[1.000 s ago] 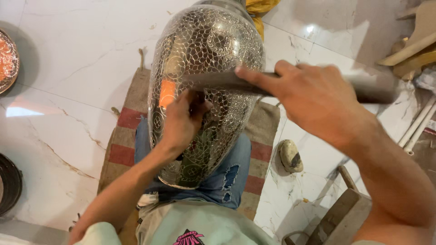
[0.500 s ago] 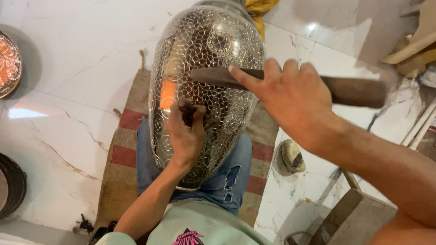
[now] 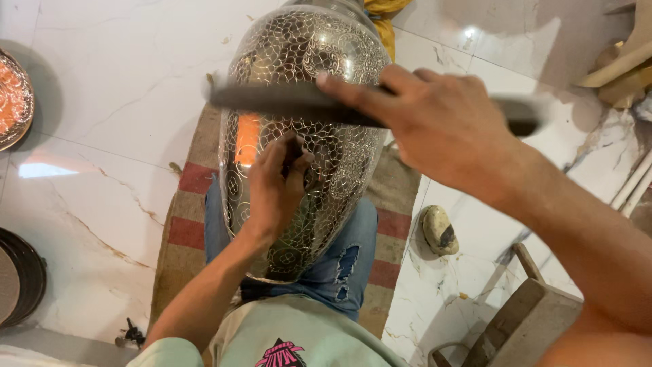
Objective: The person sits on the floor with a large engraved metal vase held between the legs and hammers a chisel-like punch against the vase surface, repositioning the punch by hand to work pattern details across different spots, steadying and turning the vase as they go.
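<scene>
While left hand (image 3: 275,187) pinches punch on engraved vase (image 3: 305,136), right hand (image 3: 441,129), grip closed on mallet (image 3: 292,102), has swung leftward: strike in progress.

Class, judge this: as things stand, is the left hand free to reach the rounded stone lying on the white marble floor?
Probably not: the left hand is pinching a small tool against the engraved metal vase, and the rounded stone lies beyond the vase, on the right side.

I am looking down into a metal-craft workshop: an engraved metal vase (image 3: 305,136) on a striped mat (image 3: 197,204) over marble floor (image 3: 102,88), wood scraps (image 3: 618,68) far right, metal trays (image 3: 13,95) left.
</scene>
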Action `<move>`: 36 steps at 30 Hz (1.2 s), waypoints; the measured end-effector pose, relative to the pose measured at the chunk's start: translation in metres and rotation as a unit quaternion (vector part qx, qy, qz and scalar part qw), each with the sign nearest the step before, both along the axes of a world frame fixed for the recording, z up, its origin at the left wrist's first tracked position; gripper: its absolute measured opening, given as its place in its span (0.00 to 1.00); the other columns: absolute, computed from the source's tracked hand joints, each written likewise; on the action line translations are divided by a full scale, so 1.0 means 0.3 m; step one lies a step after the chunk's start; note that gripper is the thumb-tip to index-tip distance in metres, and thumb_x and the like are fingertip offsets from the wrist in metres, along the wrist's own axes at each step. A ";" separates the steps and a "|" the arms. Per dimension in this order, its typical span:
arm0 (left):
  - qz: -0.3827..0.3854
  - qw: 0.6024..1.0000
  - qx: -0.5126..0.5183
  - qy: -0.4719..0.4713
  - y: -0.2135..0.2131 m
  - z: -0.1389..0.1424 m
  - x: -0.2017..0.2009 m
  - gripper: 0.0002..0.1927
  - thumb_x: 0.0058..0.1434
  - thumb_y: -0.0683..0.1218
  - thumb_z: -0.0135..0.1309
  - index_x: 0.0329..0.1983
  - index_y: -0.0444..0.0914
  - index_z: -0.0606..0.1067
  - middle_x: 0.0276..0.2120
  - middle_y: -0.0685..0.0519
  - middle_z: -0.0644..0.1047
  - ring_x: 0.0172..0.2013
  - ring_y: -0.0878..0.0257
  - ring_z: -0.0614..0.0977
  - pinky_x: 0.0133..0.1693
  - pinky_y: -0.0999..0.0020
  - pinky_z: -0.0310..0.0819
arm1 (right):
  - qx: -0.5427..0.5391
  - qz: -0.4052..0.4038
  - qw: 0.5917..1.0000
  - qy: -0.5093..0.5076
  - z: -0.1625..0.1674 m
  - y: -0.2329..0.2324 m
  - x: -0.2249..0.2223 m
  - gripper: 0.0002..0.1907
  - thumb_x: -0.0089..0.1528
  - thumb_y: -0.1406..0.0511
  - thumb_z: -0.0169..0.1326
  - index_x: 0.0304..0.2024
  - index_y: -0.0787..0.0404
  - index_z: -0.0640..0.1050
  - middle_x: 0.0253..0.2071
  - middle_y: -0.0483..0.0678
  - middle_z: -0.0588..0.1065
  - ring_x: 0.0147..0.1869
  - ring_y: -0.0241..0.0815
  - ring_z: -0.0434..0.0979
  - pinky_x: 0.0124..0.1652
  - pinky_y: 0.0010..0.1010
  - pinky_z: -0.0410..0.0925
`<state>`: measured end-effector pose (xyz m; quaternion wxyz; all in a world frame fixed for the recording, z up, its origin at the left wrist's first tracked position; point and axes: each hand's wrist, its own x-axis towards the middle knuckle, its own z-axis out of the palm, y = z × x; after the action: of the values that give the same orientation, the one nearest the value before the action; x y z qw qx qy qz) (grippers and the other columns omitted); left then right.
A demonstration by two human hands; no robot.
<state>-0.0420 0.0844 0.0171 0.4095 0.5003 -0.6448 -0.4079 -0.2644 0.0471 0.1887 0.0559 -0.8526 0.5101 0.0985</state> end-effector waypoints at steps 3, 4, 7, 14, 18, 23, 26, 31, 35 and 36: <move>-0.066 0.996 -0.032 -0.057 -0.041 0.020 0.012 0.12 0.66 0.38 0.60 0.52 0.32 0.75 0.42 0.44 0.81 0.38 0.55 0.86 0.40 0.65 0.80 | 0.066 -0.037 0.995 0.063 -0.046 0.042 -0.061 0.49 0.58 0.70 0.53 0.75 0.27 0.51 0.39 0.50 0.73 0.36 0.48 0.80 0.31 0.41 0.75; -0.100 0.993 -0.033 -0.051 -0.054 0.027 0.018 0.15 0.65 0.38 0.59 0.55 0.32 0.75 0.43 0.44 0.81 0.39 0.54 0.86 0.41 0.64 0.80 | 0.071 -0.101 0.990 -0.064 -0.073 0.064 -0.074 0.46 0.60 0.69 0.53 0.75 0.31 0.51 0.39 0.50 0.74 0.36 0.47 0.80 0.32 0.40 0.75; -0.196 0.979 -0.033 -0.054 -0.123 0.037 0.010 0.18 0.64 0.38 0.55 0.57 0.32 0.75 0.45 0.45 0.82 0.40 0.54 0.86 0.44 0.62 0.81 | 0.059 -0.193 0.957 -0.207 -0.147 0.119 -0.129 0.44 0.63 0.69 0.55 0.76 0.37 0.52 0.38 0.49 0.76 0.36 0.47 0.81 0.34 0.41 0.75; -0.335 0.934 -0.010 -0.125 -0.212 0.065 -0.021 0.15 0.64 0.43 0.58 0.52 0.33 0.78 0.38 0.42 0.81 0.35 0.52 0.84 0.39 0.57 0.78 | 0.068 -0.311 0.919 -0.233 -0.304 0.280 -0.207 0.41 0.61 0.66 0.59 0.74 0.46 0.57 0.42 0.53 0.79 0.39 0.52 0.82 0.41 0.41 0.75; -0.374 0.915 0.083 -0.128 -0.229 0.070 -0.031 0.17 0.62 0.45 0.57 0.52 0.34 0.77 0.36 0.45 0.81 0.31 0.55 0.85 0.37 0.58 0.79 | 0.026 -0.376 0.857 -0.351 -0.414 0.364 -0.190 0.41 0.61 0.65 0.61 0.74 0.59 0.58 0.43 0.61 0.76 0.43 0.60 0.80 0.48 0.45 0.73; -0.413 0.897 -0.018 -0.157 -0.244 0.063 -0.037 0.16 0.63 0.45 0.59 0.50 0.31 0.78 0.36 0.43 0.80 0.34 0.52 0.83 0.40 0.56 0.76 | -0.068 -0.258 0.907 -0.324 -0.501 0.435 -0.182 0.35 0.61 0.66 0.60 0.69 0.63 0.65 0.56 0.66 0.76 0.56 0.66 0.79 0.53 0.47 0.73; -0.425 0.892 0.013 -0.154 -0.247 0.065 -0.038 0.16 0.62 0.44 0.57 0.50 0.31 0.78 0.37 0.45 0.80 0.33 0.54 0.83 0.39 0.58 0.77 | -0.004 -0.385 0.847 -0.367 -0.518 0.452 -0.163 0.38 0.59 0.64 0.61 0.71 0.60 0.62 0.45 0.60 0.78 0.47 0.62 0.81 0.47 0.46 0.74; -0.431 0.884 0.046 -0.177 -0.247 0.094 -0.033 0.13 0.66 0.47 0.57 0.47 0.33 0.78 0.35 0.46 0.81 0.34 0.56 0.84 0.42 0.59 0.78 | -0.028 -0.322 0.908 -0.266 -0.484 0.481 -0.131 0.34 0.58 0.69 0.58 0.68 0.52 0.68 0.47 0.60 0.79 0.48 0.63 0.81 0.46 0.48 0.74; -0.413 0.902 0.047 -0.118 -0.276 0.121 -0.032 0.17 0.65 0.48 0.57 0.53 0.35 0.75 0.41 0.47 0.82 0.39 0.57 0.85 0.44 0.59 0.81 | -0.019 -0.418 0.846 -0.329 -0.483 0.503 -0.094 0.43 0.60 0.68 0.57 0.75 0.53 0.57 0.42 0.61 0.78 0.42 0.61 0.81 0.42 0.50 0.73; -0.417 0.902 0.028 -0.107 -0.297 0.125 -0.035 0.19 0.64 0.48 0.58 0.56 0.35 0.74 0.42 0.47 0.82 0.40 0.57 0.85 0.45 0.58 0.81 | -0.029 -0.436 0.818 -0.374 -0.494 0.509 -0.081 0.45 0.60 0.67 0.57 0.77 0.55 0.52 0.42 0.61 0.78 0.43 0.61 0.81 0.42 0.50 0.72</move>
<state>-0.0525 -0.0046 0.0545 0.1167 0.2372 -0.8227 -0.5032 -0.2887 0.1998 0.0404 0.2546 -0.5131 0.7711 -0.2780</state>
